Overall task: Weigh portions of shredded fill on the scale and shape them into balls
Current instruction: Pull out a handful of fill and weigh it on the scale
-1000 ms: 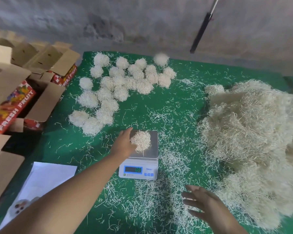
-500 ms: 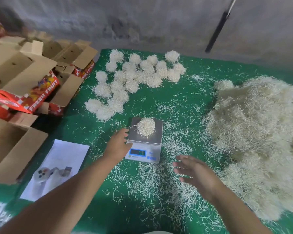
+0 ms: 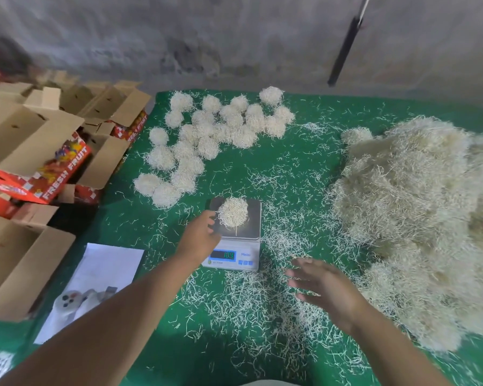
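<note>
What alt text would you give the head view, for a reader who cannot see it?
A portion of shredded fill sits on a small scale on a green table, with the left hand at the pan's left edge and the right hand open above loose shreds. Finished balls lie behind, a big fill pile to the right, cardboard boxes to the left.

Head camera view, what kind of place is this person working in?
Probably a small fruit-packing workshop. A digital scale sits on a green-covered table beside a big heap of shredded fill, rows of finished balls, and open cartons printed FRESH FRUIT.
</note>
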The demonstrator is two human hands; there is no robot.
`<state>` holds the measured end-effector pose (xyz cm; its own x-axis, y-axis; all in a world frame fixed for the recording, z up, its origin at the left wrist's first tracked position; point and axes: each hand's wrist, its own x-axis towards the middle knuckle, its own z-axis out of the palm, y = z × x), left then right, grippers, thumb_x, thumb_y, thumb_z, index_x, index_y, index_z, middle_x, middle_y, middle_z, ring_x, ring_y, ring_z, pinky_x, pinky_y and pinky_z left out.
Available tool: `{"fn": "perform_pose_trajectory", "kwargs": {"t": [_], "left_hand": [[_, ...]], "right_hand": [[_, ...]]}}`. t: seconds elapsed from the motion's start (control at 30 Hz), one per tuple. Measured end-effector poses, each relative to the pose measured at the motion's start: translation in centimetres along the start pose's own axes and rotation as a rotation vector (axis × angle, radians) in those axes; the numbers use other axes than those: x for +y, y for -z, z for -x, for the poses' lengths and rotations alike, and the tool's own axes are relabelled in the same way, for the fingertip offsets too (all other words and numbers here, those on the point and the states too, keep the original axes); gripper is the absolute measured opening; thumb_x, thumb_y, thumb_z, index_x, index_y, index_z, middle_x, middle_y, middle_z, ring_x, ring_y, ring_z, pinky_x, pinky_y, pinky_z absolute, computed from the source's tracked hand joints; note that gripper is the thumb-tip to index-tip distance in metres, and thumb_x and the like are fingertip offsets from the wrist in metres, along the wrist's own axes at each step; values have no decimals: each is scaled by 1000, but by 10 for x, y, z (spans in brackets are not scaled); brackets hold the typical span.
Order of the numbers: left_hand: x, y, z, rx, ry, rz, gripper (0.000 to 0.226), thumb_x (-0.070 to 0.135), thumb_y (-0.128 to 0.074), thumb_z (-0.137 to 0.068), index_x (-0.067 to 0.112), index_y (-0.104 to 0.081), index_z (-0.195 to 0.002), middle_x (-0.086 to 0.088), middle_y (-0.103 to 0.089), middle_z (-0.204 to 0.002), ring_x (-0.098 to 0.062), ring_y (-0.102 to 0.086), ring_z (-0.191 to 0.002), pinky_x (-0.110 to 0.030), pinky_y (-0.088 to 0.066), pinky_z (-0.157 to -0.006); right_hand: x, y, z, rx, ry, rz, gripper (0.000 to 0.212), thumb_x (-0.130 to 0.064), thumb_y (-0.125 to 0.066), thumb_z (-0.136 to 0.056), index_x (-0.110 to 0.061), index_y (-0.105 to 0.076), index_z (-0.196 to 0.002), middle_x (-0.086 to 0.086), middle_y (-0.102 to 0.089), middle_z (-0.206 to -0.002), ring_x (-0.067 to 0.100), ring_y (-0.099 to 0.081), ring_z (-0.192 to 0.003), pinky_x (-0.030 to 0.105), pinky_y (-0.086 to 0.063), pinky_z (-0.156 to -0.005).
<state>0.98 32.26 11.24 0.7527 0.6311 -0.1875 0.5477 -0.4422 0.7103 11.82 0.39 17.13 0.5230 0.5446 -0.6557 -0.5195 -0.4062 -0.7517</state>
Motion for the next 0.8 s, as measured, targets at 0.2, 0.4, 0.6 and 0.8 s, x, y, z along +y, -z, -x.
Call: {"fn": "perform_pose_trajectory", "kwargs": {"t": [0.2, 0.4, 0.6, 0.8], "left_hand": [[2, -9, -29, -7, 41, -23, 125, 50, -91, -74, 35, -6, -164, -4, -20, -165, -25, -25, -152, -47, -27, -121], [9, -25, -73, -132, 60, -178, 133, 49, -92, -72, 49, 7, -161, -6, 1, -171, -43, -8, -156, -65, -24, -119], [10, -62, -101, -265, 21, -349, 114, 38, -87, -81, 49, -8, -163, -15, -20, -166, -42, -29, -150, -59, -37, -117], [16, -78, -84, -174, -44, -340, 69, 22, -78, -89, 34, -45, -148, -4, -55, -141, -13, -55, -98, -18, -40, -68]], "right_hand": [[8, 2, 1, 46, -22, 15, 30, -34, -54, -109, -22, -63, -136, -2, -79, -120, 20, -75, -109, 45, -58, -101], [18, 4, 7, 109, -74, -15, 33, -36, -55, -107, -21, -64, -134, -3, -79, -120, 18, -75, -109, 45, -57, -100], [40, 9, 14, 194, -150, -100, 44, -43, -65, -94, -21, -66, -133, -1, -79, -122, 22, -76, -111, 49, -57, -102], [48, 7, 6, 206, -337, -227, 55, -35, -69, -85, -13, -63, -135, 4, -78, -118, 27, -71, -109, 52, -53, -101]]}}
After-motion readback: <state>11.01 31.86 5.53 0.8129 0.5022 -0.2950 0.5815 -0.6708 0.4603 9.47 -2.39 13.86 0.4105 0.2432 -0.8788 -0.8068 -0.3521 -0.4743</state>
